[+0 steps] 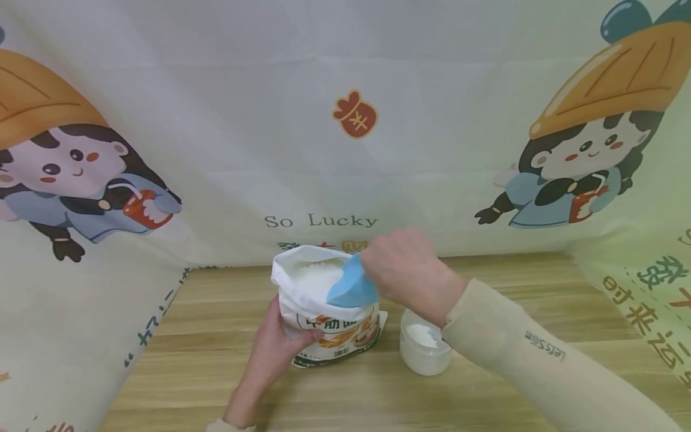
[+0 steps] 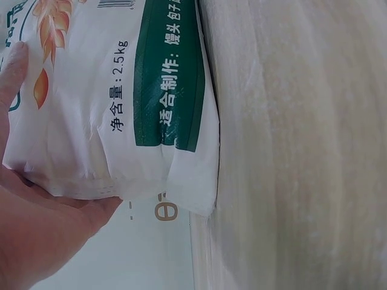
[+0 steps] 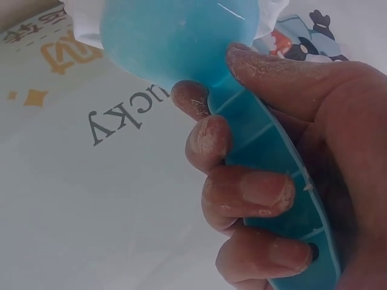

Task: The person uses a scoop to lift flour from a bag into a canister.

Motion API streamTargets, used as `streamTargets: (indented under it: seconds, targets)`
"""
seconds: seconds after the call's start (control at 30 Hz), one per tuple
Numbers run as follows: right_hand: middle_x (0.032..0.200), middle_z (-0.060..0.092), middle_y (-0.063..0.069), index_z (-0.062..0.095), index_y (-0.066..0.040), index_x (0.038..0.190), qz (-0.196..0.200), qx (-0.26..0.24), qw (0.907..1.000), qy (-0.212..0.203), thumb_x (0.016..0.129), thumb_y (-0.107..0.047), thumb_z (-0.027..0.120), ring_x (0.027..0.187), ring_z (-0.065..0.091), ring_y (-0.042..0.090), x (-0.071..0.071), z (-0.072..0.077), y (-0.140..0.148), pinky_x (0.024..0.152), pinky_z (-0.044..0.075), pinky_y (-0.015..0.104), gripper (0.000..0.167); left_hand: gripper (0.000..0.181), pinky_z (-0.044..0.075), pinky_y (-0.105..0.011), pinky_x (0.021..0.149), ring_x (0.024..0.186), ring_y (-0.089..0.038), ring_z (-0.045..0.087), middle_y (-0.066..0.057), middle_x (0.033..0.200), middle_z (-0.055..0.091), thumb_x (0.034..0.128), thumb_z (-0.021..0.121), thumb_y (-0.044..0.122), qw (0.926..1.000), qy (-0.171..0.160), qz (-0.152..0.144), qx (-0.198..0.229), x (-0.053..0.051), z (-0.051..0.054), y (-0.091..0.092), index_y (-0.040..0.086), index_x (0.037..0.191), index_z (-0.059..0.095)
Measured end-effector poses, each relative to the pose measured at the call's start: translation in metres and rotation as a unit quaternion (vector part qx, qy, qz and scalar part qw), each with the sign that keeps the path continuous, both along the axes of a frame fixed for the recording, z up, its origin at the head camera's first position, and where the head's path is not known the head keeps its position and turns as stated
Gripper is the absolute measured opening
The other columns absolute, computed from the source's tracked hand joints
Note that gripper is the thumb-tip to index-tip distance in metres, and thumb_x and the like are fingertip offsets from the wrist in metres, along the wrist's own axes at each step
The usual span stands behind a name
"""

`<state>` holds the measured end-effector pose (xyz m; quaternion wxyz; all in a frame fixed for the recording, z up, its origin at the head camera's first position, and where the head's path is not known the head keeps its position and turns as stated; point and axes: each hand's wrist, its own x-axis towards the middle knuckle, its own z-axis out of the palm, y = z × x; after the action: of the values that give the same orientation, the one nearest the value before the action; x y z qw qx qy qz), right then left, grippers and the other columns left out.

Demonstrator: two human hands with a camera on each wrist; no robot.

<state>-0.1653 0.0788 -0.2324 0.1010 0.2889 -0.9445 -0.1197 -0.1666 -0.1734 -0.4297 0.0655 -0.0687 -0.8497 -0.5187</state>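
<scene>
A white flour bag (image 1: 337, 346) with printed Chinese lettering and a green bottom band stands on the table, its top rolled open on white flour (image 1: 315, 281). My left hand (image 1: 276, 343) grips the bag's left side, thumb across the printed front; in the left wrist view the fingers pass behind the bag (image 2: 91, 121). The right hand (image 1: 407, 270) holds a blue plastic scoop (image 1: 353, 287), its head dipping into the bag's mouth. In the right wrist view, white powder marks the fingers wrapped around the ribbed scoop handle (image 3: 266, 157). What lies inside the scoop is hidden.
Right of the bag, partly under the right forearm, is a round translucent tub (image 1: 426, 360) containing some white powder (image 1: 423, 335). The wood-grain table (image 1: 216, 336) is bounded by a printed cloth (image 1: 243, 150) at the back and sides.
</scene>
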Motion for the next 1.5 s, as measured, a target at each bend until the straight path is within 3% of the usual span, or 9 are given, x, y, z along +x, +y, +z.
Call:
streamTargets:
  seconds: [0.3, 0.53, 0.93, 1.3, 1.5]
  targets:
    - [0.059, 0.051, -0.003, 0.064, -0.015, 0.072, -0.014, 0.001, 0.9992, -0.037, 0.099, -0.022, 0.069, 0.052, 0.039, 0.012, -0.003, -0.003, -0.007, 0.043, 0.035, 0.023, 0.028, 0.104, 0.038, -0.062, 0.113, 0.136, -0.037, 0.048, -0.014, 0.148, 0.051, 0.0749, 0.094, 0.024, 1.0, -0.002, 0.0, -0.001, 0.001, 0.001, 0.0, 0.014, 0.158, 0.032]
    - [0.059, 0.05, -0.003, 0.059, -0.015, 0.068, -0.013, 0.0, 0.9997, -0.021, 0.097, -0.019, 0.069, 0.052, 0.039, 0.012, -0.005, -0.008, -0.011, 0.043, 0.035, 0.024, 0.031, 0.102, 0.04, -0.061, 0.111, 0.133, -0.036, 0.051, -0.013, 0.146, 0.052, 0.0749, 0.094, 0.023, 1.0, -0.005, 0.005, 0.001, 0.001, 0.001, 0.0, 0.013, 0.157, 0.034]
    - [0.061, 0.05, -0.003, 0.064, -0.015, 0.071, 0.007, -0.026, 0.9996, -0.01, 0.097, -0.03, 0.073, 0.053, 0.041, 0.013, -0.009, -0.02, -0.012, 0.044, 0.042, 0.028, 0.031, 0.101, 0.04, -0.061, 0.113, 0.135, -0.034, 0.05, -0.009, 0.145, 0.053, 0.0747, 0.094, 0.02, 0.9999, -0.013, 0.001, 0.008, 0.001, 0.001, 0.0, 0.018, 0.156, 0.035]
    - [0.055, 0.034, -0.005, 0.053, -0.017, 0.063, 0.014, -0.053, 0.9979, -0.034, 0.099, -0.035, 0.07, 0.05, 0.033, 0.01, -0.015, -0.03, -0.004, 0.042, 0.028, 0.023, 0.044, 0.101, 0.041, -0.061, 0.112, 0.133, -0.034, 0.051, -0.009, 0.145, 0.052, 0.0747, 0.094, 0.019, 0.9999, 0.0, -0.007, 0.011, 0.001, 0.001, 0.0, 0.017, 0.156, 0.034]
    - [0.056, 0.034, -0.005, 0.058, -0.017, 0.066, 0.018, -0.055, 0.998, -0.025, 0.099, -0.038, 0.071, 0.051, 0.033, 0.011, -0.017, -0.035, -0.004, 0.042, 0.026, 0.024, 0.041, 0.1, 0.04, -0.061, 0.112, 0.134, -0.034, 0.05, -0.01, 0.146, 0.052, 0.075, 0.094, 0.02, 1.0, -0.003, -0.005, 0.007, 0.002, 0.002, 0.0, 0.016, 0.156, 0.035]
